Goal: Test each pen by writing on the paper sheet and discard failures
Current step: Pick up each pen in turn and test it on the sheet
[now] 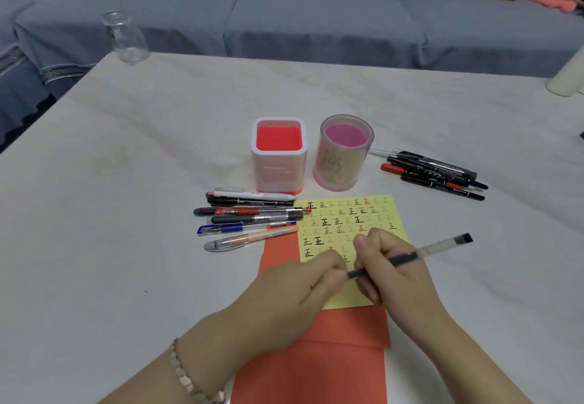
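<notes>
Rows of test marks fill most of the paper sheet [379, 211], so testing looks well along. Over its six o'clock half, the right hand [392, 267] has its fingers curled round a clear pen [442, 244], and the left hand [297, 290] has its fingers pinching the tip end. The nine o'clock pile [249, 217] and the two o'clock pile [436, 173] lie on the bench [126, 214]; I cannot tell which is untested.

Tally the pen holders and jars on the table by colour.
Red-white holder: 1
Pink holder: 1
Clear jar: 1
Total: 3
</notes>
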Action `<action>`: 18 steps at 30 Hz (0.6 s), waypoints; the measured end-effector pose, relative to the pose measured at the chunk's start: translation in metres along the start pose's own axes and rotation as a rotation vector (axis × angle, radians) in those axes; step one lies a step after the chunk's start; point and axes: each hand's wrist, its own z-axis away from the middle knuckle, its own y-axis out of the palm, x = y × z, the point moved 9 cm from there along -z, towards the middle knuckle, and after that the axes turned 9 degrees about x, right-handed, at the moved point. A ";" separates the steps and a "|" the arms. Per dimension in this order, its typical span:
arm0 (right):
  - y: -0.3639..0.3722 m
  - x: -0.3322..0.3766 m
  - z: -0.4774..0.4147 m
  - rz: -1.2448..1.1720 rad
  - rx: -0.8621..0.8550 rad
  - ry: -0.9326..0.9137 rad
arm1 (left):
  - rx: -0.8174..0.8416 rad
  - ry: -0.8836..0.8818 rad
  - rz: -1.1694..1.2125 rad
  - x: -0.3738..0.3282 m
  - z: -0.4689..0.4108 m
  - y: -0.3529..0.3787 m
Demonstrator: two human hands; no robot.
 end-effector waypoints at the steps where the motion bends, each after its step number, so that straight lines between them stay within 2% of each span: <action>1: -0.007 -0.004 0.001 0.011 -0.065 0.008 | -0.080 -0.050 -0.108 0.010 0.003 -0.006; 3: -0.023 -0.010 0.005 0.037 -0.177 0.017 | -0.273 -0.105 -0.296 0.033 0.010 -0.021; 5: -0.033 -0.014 0.008 0.066 -0.234 0.031 | -0.378 -0.100 -0.433 0.056 0.014 -0.027; 8: -0.040 -0.022 0.014 0.082 -0.270 0.070 | -0.437 -0.072 -0.618 0.077 0.017 -0.023; 11: -0.043 -0.028 0.016 0.101 -0.289 0.097 | -0.494 -0.029 -0.620 0.067 0.020 -0.019; 15: -0.043 -0.033 0.016 0.092 -0.313 0.102 | -0.351 0.084 -0.477 0.045 0.006 0.004; 18: -0.037 -0.035 0.014 0.087 -0.289 0.109 | -0.205 0.042 -0.522 0.049 -0.007 0.022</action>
